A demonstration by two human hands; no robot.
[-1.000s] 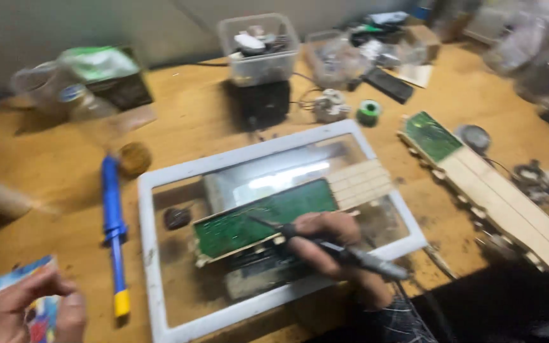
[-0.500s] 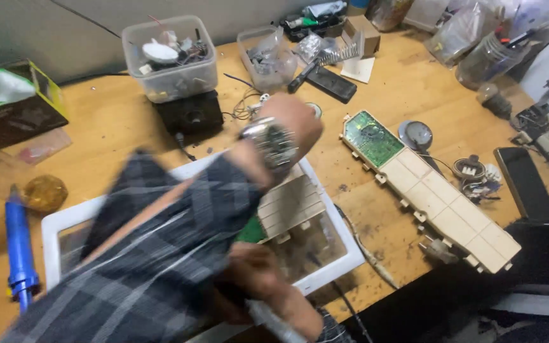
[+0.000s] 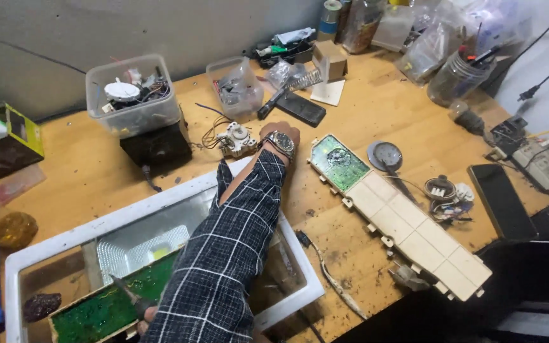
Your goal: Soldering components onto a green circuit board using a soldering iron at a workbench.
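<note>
Left hand (image 3: 282, 136) reaches past tray (image 3: 160, 202); right hand (image 3: 147, 312) holds iron (image 3: 128, 295).

A dark navy sleeve (image 3: 233, 254) of woven cloth, crossed by thin white check lines, is worn down to the wrist. Just beyond its cuff, a round metal wristwatch (image 3: 281, 142) with a pale dial is strapped.

One head-worn camera looks steeply down, fairly near, across the wooden workbench (image 3: 96, 184) toward the wall.

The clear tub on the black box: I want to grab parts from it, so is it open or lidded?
Open. The clear tub shows no lid; a white round part and wires sit exposed inside.
</note>
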